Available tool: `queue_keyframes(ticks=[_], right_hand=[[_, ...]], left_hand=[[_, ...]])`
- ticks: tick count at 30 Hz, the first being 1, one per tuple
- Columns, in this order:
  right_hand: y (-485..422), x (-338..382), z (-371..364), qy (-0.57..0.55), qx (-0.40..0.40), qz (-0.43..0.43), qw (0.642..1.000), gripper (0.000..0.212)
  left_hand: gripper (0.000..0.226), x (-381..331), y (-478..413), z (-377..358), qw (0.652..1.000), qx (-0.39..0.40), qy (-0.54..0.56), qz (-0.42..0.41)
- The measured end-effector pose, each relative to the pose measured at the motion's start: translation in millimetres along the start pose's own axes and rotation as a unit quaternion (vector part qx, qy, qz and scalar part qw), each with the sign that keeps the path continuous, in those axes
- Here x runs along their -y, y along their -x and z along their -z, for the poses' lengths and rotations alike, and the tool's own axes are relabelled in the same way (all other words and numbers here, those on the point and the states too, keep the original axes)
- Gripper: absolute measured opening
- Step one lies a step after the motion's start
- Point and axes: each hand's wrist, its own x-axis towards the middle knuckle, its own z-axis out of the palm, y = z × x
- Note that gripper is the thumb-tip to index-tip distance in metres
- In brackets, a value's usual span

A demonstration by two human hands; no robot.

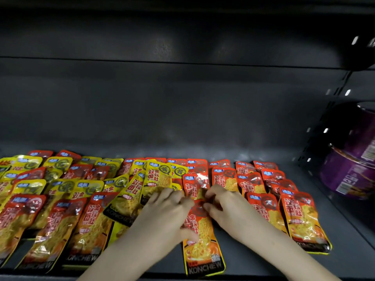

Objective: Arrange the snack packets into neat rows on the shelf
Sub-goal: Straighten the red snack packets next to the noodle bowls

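Several red and yellow snack packets lie flat on a dark grey shelf (pixel 253 260). One red packet (pixel 203 240) lies lengthwise in the middle, reaching the front edge. My left hand (pixel 164 211) grips that packet's left side, thumb on its face. My right hand (pixel 225 205) pinches its top end with curled fingers. Behind the hands another red packet (pixel 195 184) overlaps it. Yellow packets (pixel 156 179) are heaped loosely just left of centre. Red packets (pixel 302 216) form overlapping rows at the right.
Mixed red and yellow packets (pixel 50 199) crowd the left half of the shelf in uneven overlapping rows. Stacked purple bowl containers (pixel 353 169) stand on the adjoining shelf at the right. A dark back wall (pixel 182 108) rises behind the packets.
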Motion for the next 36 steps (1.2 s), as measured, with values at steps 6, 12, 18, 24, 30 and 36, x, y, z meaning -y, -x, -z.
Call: queue_keyframes(ticks=[6,12,18,24,30,36], right_hand=[[3,0,-11,-0.045,0.007,-0.013,0.999,0.031],[-8,-9,-10,-0.15,-0.004,-0.067,0.986,0.013],[-22,-11,-7,-0.093,-0.039,-0.075,0.992,0.007],[-18,-3,-7,-0.064,-0.057,-0.061,0.994,0.025],[-8,-11,4,-0.014,-0.072,-0.06,0.996,0.032],[-9,-54,40,0.051,-0.136,-0.12,0.982,0.02]], left_hand=[[0.098,-1,10,1,0.998,0.048,-0.023,-0.04],[0.066,2,3,-9,0.996,-0.051,-0.029,-0.068],[0.053,1,-12,-17,0.99,-0.123,-0.029,-0.065],[0.068,-3,-16,-21,0.991,-0.1,-0.068,-0.049],[0.049,-16,-22,-10,0.99,-0.114,-0.065,-0.056],[0.043,-55,-53,10,0.993,-0.089,-0.026,-0.069]])
